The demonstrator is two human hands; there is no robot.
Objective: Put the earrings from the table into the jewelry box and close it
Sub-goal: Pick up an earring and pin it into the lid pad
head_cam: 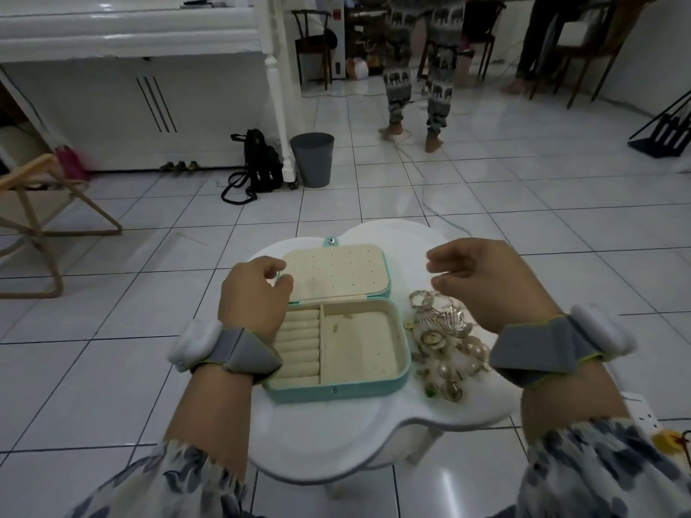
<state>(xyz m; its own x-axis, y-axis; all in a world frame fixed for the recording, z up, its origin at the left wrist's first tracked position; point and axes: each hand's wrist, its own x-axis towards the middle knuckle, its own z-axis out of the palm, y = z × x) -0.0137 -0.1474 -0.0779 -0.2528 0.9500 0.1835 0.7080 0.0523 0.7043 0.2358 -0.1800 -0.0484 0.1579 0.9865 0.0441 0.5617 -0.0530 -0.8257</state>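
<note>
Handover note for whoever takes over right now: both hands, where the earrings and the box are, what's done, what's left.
Left hand: fingers curled at the left edge of the lid; I cannot tell whether it grips it.
Right hand: loosely curled, holding nothing, hovering above the earrings.
Jewelry box: stands open on the white table, lid laid flat back, compartments look empty.
Earrings: in a pile on the table, just right of the box.
Done: the box is open.
Left: move all the earrings into the box, then close the lid.
</note>
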